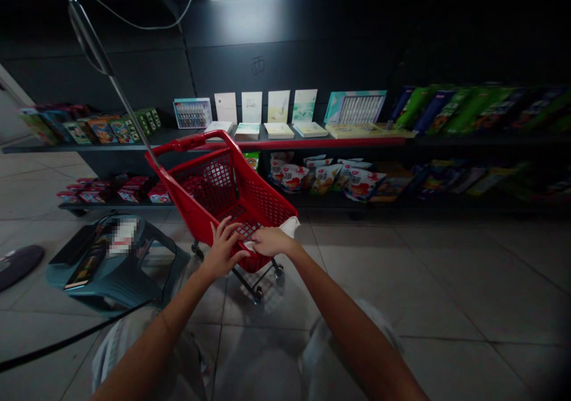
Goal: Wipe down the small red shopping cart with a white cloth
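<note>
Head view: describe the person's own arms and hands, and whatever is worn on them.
Both arms are bare, with no sleeve showing up to the picture's lower edge. The left hand and the right hand wear no gloves, and no watch, bracelet or ring is visible. Beneath the arms are light grey trousers.

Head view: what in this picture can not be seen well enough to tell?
All in the head view:
1. The cloth: mostly under the right hand, so the grip is unclear.
2. The cart: near rim covered by the left hand.
3. The stool: a patch on top is blurred.
4. The shelf at right: packets too dark to read.
</note>
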Motion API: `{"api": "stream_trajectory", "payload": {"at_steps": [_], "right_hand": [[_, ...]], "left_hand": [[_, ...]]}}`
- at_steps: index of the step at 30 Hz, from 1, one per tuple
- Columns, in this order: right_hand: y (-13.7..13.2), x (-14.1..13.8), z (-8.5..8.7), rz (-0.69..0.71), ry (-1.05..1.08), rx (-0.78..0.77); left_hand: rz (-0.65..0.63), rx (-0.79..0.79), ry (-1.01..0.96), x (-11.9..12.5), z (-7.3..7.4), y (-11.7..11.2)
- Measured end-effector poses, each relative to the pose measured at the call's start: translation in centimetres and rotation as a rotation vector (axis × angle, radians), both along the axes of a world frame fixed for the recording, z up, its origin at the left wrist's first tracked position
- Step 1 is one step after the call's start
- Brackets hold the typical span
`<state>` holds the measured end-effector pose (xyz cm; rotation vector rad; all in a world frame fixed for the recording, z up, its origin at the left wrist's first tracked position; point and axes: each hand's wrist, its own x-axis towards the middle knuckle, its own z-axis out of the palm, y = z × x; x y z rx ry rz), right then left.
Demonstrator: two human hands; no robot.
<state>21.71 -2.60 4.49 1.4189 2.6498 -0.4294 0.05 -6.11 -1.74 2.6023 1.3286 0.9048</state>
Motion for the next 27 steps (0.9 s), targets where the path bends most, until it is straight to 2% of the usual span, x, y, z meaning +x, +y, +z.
{"api": "stream_trajectory", "payload": {"at_steps": [5,9,14,19,23,25,27], "right_hand": [[-0.4,-1.0,-0.1,0.011,0.086,-0.021],[-0.7,-1.3,-0.8,-0.088,0.083,0.114],[-0.4,0.3,-1.5,-0.069,0.076,0.204],[1.4,5.5,-1.8,-0.249,0.159,0.259],[3.0,10.2,-2.1,-0.589,0.476,0.343],[3.5,11.4,-2.4,-0.723,0.586,0.39],[3.6,11.6,-3.0,-0.771,0.606,0.4]], "left_hand": [[-0.016,0.007,-0.012,-0.3,-0.1,0.3],[-0.007,-0.011,-0.003,-0.4,0.2,0.5],[-0.007,-0.023,-0.026,-0.3,0.5,0.8],[-0.009,-0.038,-0.056,-0.2,0.6,1.0],[-0.01,-0.051,-0.053,0.0,0.7,0.7],[-0.008,-0.05,-0.051,0.0,0.8,0.6],[-0.009,-0.045,-0.049,0.1,0.9,0.5]]}}
